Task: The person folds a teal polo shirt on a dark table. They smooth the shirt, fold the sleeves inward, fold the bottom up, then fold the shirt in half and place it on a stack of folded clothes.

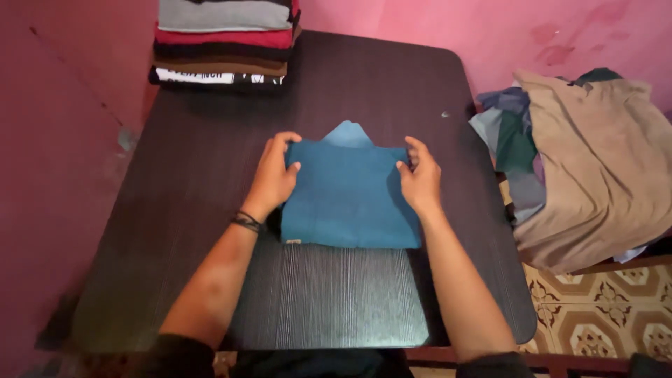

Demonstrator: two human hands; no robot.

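A folded blue garment (348,197) lies in the middle of a dark wooden table (336,301), with a lighter blue corner poking out at its far edge. My left hand (274,176) grips the garment's far left corner, thumb on top of the cloth. My right hand (420,180) pinches the far right corner the same way. A dark band sits on my left wrist.
A stack of folded clothes (222,42) stands at the table's far left corner against the pink wall. To the right of the table a heap of unfolded clothes (595,161), topped by a tan garment, rests on a low surface. Patterned floor tiles (602,315) show at lower right.
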